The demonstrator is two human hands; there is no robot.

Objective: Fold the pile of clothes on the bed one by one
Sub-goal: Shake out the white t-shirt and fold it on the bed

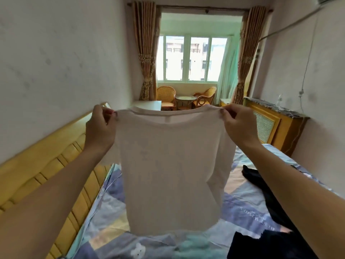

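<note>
White T-shirt (171, 165) hangs up in front of me over the bed (104, 221), my left hand (100, 128) and right hand (238, 125) each pinching a shoulder. Spreading step, I reckon; next it needs laying flat, clear of the dark clothes (265, 199).

A shirt (171, 165) hangs over the bed (248, 199), held up by its shoulders between the left hand (100, 126) and right hand (239, 124). The headboard (46, 176) runs along the left. Clothes (265, 186) lie on the bed at right. Chairs (166, 97) and a window (188, 58) stand behind.
</note>
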